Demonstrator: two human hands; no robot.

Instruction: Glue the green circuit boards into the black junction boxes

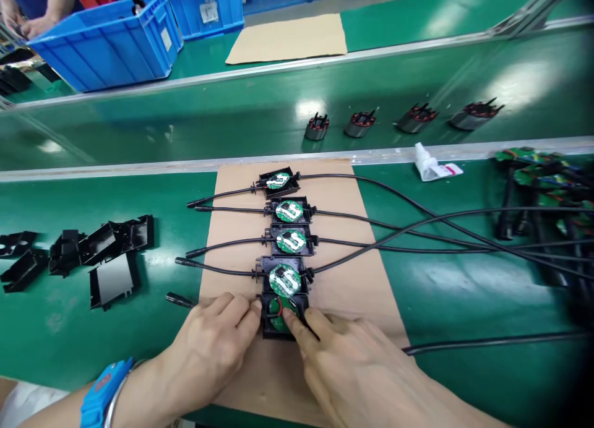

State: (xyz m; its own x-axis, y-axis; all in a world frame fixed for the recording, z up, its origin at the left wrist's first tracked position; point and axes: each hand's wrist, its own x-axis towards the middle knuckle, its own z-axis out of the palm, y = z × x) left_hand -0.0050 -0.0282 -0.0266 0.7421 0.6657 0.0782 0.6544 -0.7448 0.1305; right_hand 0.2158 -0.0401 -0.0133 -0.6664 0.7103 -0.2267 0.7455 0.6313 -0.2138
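Note:
On a cardboard sheet (245, 378) the nearest black plastic box (278, 334) holds a green circuit board (277, 322) with a red wire. My left hand (218, 335) is closed at the box's left side on a short black cable, whose plug end (179, 299) sticks out past the knuckles. My right hand (352, 360) is closed at the right side around the long black cable (464, 343). Its index fingertip presses on the board. Just beyond sits a similar box with a round board (284, 281), in a row of several boxes with cables out both sides.
Empty black housings (114, 279) lie at left. A bundle of boards and cables (533, 174) is at right, near a white tube (431, 164). Several motor stators (360, 124) stand on the green strip behind. Beyond are blue bins (111, 51) and another person's hands (37, 25).

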